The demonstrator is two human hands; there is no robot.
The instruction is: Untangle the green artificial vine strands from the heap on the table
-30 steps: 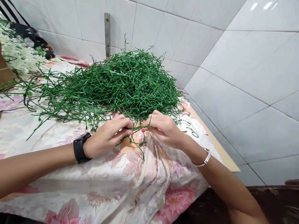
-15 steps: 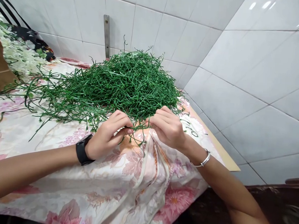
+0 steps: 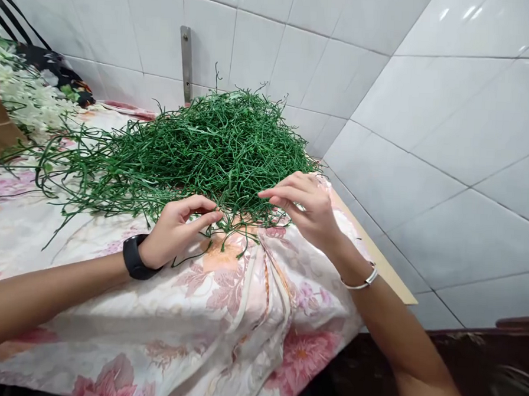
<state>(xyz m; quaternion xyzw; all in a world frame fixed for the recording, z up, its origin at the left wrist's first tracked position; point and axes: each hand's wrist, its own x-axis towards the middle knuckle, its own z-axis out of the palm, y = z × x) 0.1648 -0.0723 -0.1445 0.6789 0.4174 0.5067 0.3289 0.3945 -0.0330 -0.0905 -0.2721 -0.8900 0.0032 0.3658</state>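
Thin green artificial flower stems form a large tangled heap on the table. At its near edge, my left hand pinches a green stem between thumb and forefinger, though the exact grip is small to see. A few loose stems spread out just right of those fingertips. My right hand hovers over the heap's front right side, its fingers stretched out and holding nothing. The left wrist bears a black band, the right one a silver bangle.
A floral cloth covers the table. White artificial flowers and a brown cardboard piece lie at the left. Tiled walls stand behind and to the right. A metal strip is fixed to the back wall.
My right hand has let go of the stems, opened and risen slightly to the right. My left hand has drawn a little to the left, its fingers still at the stems.
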